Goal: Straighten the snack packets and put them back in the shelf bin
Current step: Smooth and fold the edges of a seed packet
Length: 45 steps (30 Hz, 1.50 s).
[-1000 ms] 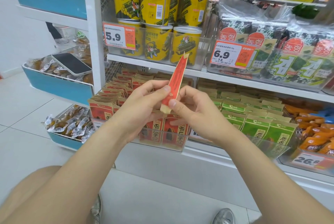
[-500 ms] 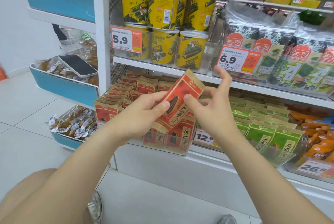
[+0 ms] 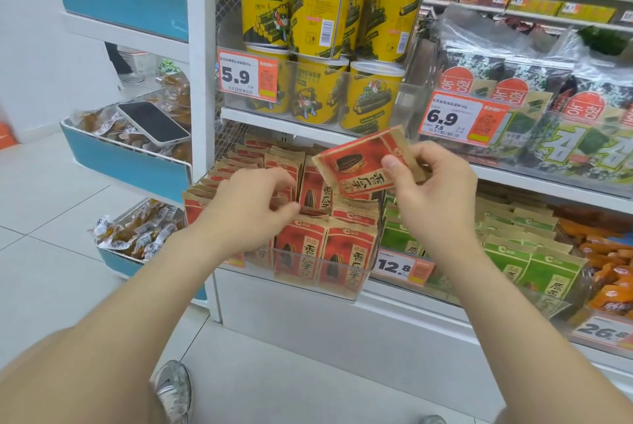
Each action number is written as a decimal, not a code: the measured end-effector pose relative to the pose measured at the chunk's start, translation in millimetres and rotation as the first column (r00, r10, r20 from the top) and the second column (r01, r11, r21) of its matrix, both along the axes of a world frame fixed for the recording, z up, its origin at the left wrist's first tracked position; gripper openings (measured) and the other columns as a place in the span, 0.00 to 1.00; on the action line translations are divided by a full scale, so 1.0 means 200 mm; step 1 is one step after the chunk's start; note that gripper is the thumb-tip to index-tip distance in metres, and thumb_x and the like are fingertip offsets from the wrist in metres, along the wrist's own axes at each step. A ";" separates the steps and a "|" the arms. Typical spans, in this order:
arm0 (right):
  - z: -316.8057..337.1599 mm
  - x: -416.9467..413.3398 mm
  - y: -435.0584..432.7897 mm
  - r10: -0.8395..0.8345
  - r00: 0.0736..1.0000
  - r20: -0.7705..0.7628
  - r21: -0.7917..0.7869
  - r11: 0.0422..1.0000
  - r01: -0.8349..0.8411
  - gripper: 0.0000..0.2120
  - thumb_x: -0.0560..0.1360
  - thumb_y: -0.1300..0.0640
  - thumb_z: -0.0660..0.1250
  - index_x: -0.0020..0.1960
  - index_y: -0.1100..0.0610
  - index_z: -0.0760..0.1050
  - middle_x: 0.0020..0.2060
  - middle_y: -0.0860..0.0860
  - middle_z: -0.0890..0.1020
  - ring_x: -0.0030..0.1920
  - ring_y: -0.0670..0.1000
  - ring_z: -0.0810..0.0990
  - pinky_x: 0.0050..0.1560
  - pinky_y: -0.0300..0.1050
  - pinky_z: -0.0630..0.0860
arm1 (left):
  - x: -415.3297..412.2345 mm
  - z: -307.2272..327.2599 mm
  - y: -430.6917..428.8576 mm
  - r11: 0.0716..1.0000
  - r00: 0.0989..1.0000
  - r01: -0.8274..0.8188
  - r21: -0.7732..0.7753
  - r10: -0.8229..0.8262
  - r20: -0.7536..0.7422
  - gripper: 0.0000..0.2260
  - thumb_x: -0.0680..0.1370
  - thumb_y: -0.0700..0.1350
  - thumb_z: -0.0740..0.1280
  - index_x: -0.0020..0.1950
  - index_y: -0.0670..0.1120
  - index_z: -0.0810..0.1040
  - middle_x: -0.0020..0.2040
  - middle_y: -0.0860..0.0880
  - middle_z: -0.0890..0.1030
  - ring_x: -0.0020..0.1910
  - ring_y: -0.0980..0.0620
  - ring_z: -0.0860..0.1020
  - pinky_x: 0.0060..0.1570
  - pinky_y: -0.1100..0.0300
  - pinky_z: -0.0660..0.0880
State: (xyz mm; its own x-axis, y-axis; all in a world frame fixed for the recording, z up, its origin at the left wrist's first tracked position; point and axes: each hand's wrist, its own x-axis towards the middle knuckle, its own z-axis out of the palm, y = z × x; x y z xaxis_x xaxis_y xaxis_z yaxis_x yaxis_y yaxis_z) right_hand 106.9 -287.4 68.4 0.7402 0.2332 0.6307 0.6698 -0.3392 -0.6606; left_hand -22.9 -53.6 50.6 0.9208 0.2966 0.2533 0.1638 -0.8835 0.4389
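Change: left hand (image 3: 251,209) released red packet (image 3: 359,165), now at rows (image 3: 310,249) in shelf bin (image 3: 322,287) (its grip unclear; probably parting a gap). Only right hand (image 3: 435,190) grip pinches packet, above bin; reinsertion likely next.

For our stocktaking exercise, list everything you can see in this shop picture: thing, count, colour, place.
held packet: one, red and tan, tilted above the bin
red packets: many, red and tan, in the bin
bin: one, clear, lower shelf
green packets: many, green, right of bin
tubs: several, yellow, upper shelf
seaweed packs: several, green and white, upper shelf, right
orange packets: several, orange, far right
price tags: four large, white and orange, shelf fronts
phone: one, dark screen, on wrapped snacks
wrapped snacks: many, brown, blue side bins
shoe: one, grey, floor
left hand: one, pinching red packets
right hand: one, holding held packet
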 end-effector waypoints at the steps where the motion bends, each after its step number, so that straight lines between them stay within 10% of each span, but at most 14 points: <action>1: 0.00 -0.01 0.02 0.010 0.999 0.051 -0.045 0.999 -0.007 0.08 0.80 0.51 0.75 0.44 0.51 0.81 0.33 0.45 0.81 0.36 0.47 0.77 0.41 0.48 0.75 | 0.01 0.01 0.00 0.996 0.996 0.035 0.085 -0.028 -0.079 0.21 0.80 0.62 0.70 0.72 0.59 0.78 0.66 0.57 0.82 0.69 0.50 0.76 0.72 0.40 0.71; 5: -0.02 -0.02 0.18 0.057 0.990 0.131 -0.160 0.986 -0.036 0.10 0.81 0.54 0.74 0.42 0.53 0.80 0.30 0.41 0.75 0.34 0.41 0.73 0.38 0.36 0.67 | 0.08 0.01 0.01 0.957 0.964 0.120 0.266 -0.047 -0.263 0.21 0.79 0.66 0.69 0.70 0.60 0.79 0.63 0.58 0.80 0.67 0.47 0.71 0.68 0.40 0.62; 11: -0.02 0.01 0.39 0.045 0.967 0.252 -0.638 0.759 0.130 0.07 0.84 0.52 0.66 0.54 0.48 0.84 0.46 0.49 0.85 0.49 0.58 0.83 0.42 0.50 0.75 | 0.15 -0.01 0.09 0.954 0.962 0.176 0.244 -0.113 -0.250 0.10 0.82 0.59 0.72 0.59 0.57 0.84 0.55 0.60 0.81 0.61 0.52 0.75 0.64 0.44 0.63; 19: -0.06 0.16 0.56 0.115 0.987 -0.110 -0.913 0.380 -0.146 0.09 0.85 0.50 0.64 0.57 0.50 0.82 0.54 0.51 0.85 0.64 0.60 0.78 0.65 0.59 0.64 | 0.16 -0.11 0.09 0.918 0.945 0.235 0.319 -0.139 -0.296 0.13 0.86 0.57 0.63 0.66 0.56 0.82 0.64 0.54 0.77 0.65 0.46 0.73 0.64 0.39 0.73; 25: 0.03 0.26 0.53 0.182 0.904 -0.388 -0.828 0.363 -0.428 0.24 0.76 0.35 0.76 0.67 0.47 0.83 0.57 0.43 0.85 0.57 0.49 0.82 0.63 0.51 0.77 | 0.16 -0.12 0.08 0.907 0.972 0.165 0.388 -0.083 -0.219 0.08 0.87 0.53 0.64 0.56 0.57 0.83 0.58 0.56 0.81 0.62 0.47 0.75 0.58 0.44 0.67; 32: -0.01 0.25 0.53 0.187 0.961 -0.206 -0.840 0.471 -0.271 0.22 0.76 0.44 0.77 0.69 0.44 0.82 0.67 0.45 0.82 0.70 0.55 0.77 0.76 0.63 0.68 | 0.19 -0.12 0.08 0.933 0.996 0.036 0.357 -0.003 -0.094 0.07 0.84 0.50 0.71 0.47 0.56 0.84 0.56 0.57 0.83 0.59 0.49 0.79 0.54 0.49 0.63; 39: -0.05 0.20 0.59 0.120 0.976 -0.179 -0.882 0.420 -0.213 0.16 0.82 0.54 0.65 0.66 0.46 0.83 0.55 0.46 0.83 0.68 0.59 0.76 0.76 0.65 0.61 | 0.16 -0.10 0.06 0.949 0.991 0.094 0.302 -0.060 -0.121 0.10 0.83 0.55 0.72 0.62 0.57 0.85 0.72 0.56 0.76 0.70 0.49 0.75 0.68 0.43 0.67; 45: -0.06 0.21 0.59 0.096 0.964 -0.249 -0.860 0.436 -0.265 0.14 0.85 0.50 0.67 0.70 0.44 0.81 0.48 0.43 0.81 0.70 0.57 0.72 0.76 0.67 0.56 | 0.14 -0.10 0.09 0.973 0.994 0.088 0.214 -0.072 -0.081 0.21 0.79 0.59 0.74 0.67 0.56 0.72 0.66 0.57 0.74 0.64 0.51 0.71 0.65 0.47 0.69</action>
State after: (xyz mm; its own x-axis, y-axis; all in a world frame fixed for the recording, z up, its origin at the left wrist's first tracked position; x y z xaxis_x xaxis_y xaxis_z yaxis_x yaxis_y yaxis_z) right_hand 149.6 -169.0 57.3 0.6678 0.7371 -0.1036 0.7185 -0.6747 -0.1692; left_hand 4.7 -35.5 30.3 0.9576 0.1661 0.2354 0.1128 -0.9680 0.2244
